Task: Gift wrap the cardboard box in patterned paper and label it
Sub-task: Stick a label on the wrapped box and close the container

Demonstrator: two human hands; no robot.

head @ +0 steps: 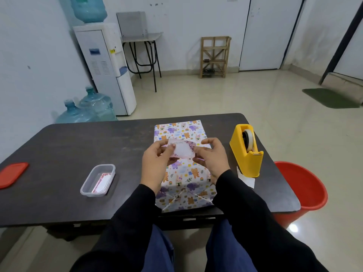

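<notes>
The box (183,173) lies wrapped in white paper printed with bears and elephants, in the middle of the dark table (68,146). Above it I hold a small pink-and-white label (182,151) with a purple floral edge. My left hand (157,161) pinches the label's left side and my right hand (211,157) pinches its right side. Both hands hide part of the box top.
A yellow tape dispenser (246,150) stands right of the box, with a paper scrap (246,178) at its base. A clear plastic tub (98,180) holding more labels sits to the left; its red lid (12,174) lies at the table's left edge. A red bucket (306,187) stands on the floor.
</notes>
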